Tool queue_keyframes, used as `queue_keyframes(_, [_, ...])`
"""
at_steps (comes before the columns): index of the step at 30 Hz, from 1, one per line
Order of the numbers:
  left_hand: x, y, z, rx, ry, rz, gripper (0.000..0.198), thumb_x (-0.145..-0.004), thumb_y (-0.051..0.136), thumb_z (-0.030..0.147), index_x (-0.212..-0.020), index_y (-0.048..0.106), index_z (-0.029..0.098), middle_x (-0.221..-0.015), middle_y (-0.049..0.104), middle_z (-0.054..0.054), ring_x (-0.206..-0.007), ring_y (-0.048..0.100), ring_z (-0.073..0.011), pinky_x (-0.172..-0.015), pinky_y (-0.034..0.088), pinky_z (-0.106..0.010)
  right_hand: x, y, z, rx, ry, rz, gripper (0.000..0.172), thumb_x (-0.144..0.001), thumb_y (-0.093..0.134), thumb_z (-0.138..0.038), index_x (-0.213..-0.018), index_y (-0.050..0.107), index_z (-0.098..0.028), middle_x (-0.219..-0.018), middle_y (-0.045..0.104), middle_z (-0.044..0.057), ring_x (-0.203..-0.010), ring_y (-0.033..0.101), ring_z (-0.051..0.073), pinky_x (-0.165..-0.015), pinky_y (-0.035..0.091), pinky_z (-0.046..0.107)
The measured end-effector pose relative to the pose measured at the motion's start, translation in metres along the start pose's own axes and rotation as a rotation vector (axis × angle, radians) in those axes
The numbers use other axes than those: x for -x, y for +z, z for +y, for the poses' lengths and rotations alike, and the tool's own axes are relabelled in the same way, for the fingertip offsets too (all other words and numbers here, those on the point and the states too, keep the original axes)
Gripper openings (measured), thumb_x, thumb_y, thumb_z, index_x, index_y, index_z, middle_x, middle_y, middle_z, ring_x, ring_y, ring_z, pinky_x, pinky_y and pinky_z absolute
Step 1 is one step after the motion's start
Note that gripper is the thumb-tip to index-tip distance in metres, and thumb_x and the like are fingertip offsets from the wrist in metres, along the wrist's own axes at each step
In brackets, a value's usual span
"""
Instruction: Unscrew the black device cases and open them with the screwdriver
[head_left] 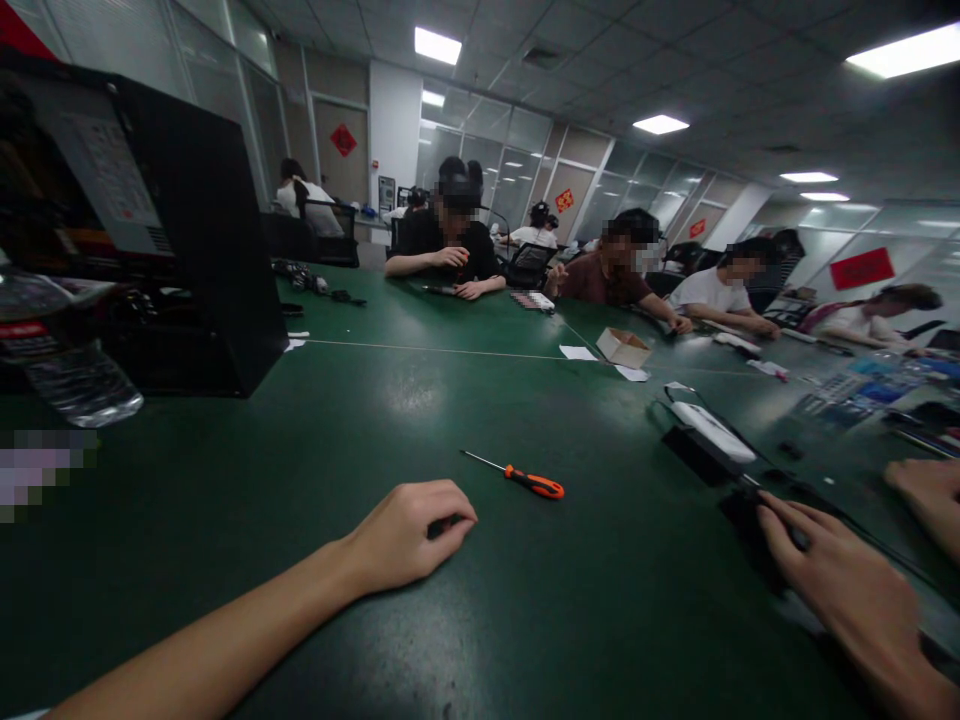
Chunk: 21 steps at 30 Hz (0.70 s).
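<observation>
My left hand [420,530] rests on the green tabletop [360,440], its fingers curled in and the thumb meeting the fingertips around a small dark gap. Nothing can be seen in it. Beyond and to the right of its fingertips lies a screwdriver [534,482] with an orange and black handle, its thin metal shaft pointing left. My right hand [847,590], at the lower right, is closed around a small black piece, partly hidden by the fingers and blurred. Just past those fingers is a long white device [712,430] with a dark block [701,455] alongside and black cable around it.
An open black computer case [195,250] stands at the left, beside a clear plastic bottle [82,370]. A small cardboard box [624,347] and paper slips [579,353] lie farther back. Another person's hand [930,500] is at the right edge. Several people sit across the table.
</observation>
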<state>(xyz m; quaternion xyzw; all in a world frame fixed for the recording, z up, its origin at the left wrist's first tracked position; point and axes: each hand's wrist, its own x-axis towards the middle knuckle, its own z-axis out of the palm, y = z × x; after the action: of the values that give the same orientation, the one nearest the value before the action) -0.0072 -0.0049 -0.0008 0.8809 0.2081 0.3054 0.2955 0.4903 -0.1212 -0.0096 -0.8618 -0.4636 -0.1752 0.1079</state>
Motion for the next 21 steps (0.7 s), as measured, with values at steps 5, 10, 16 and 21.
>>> queue_keyframes(5, [0.000, 0.000, 0.001, -0.005, -0.008, -0.015, 0.015, -0.093, 0.057, 0.014, -0.096, 0.072, 0.017, -0.092, 0.072, -0.008, -0.081, 0.067, -0.0182, -0.076, 0.051, -0.028, 0.003, 0.004, 0.005, -0.048, -0.071, 0.084, 0.059, -0.089, 0.036, -0.061, -0.117, 0.075, -0.026, -0.128, 0.070, 0.012, -0.089, 0.074, 0.035, -0.063, 0.059, 0.047])
queue_keyframes(10, [0.001, 0.001, -0.001, -0.015, -0.012, -0.025, 0.015, -0.094, 0.057, 0.015, -0.098, 0.072, 0.016, -0.094, 0.072, -0.008, -0.083, 0.067, -0.0184, -0.077, 0.051, -0.028, -0.006, -0.004, 0.007, -0.004, -0.045, -0.020, 0.056, -0.090, 0.043, -0.063, -0.116, 0.074, -0.025, -0.121, 0.074, 0.017, -0.085, 0.075, 0.037, -0.063, 0.057, 0.046])
queue_keyframes(16, [0.000, 0.000, 0.000, -0.016, -0.003, -0.028, 0.015, -0.095, 0.057, 0.015, -0.098, 0.071, 0.016, -0.094, 0.072, -0.008, -0.083, 0.067, -0.0184, -0.077, 0.052, -0.028, -0.033, -0.005, 0.020, -0.209, -0.222, -0.161, 0.045, -0.091, 0.047, -0.051, -0.113, 0.073, -0.021, -0.128, 0.069, 0.019, -0.110, 0.071, 0.032, -0.087, 0.056, 0.043])
queue_keyframes(21, [0.000, -0.001, 0.000, -0.008, 0.003, -0.028, 0.015, -0.095, 0.057, 0.016, -0.098, 0.072, 0.017, -0.094, 0.072, -0.008, -0.083, 0.067, -0.0184, -0.078, 0.052, -0.028, -0.036, 0.007, 0.026, -0.248, -0.231, -0.164, 0.049, -0.091, 0.045, -0.049, -0.118, 0.071, -0.018, -0.126, 0.070, 0.020, -0.113, 0.070, 0.033, -0.091, 0.056, 0.042])
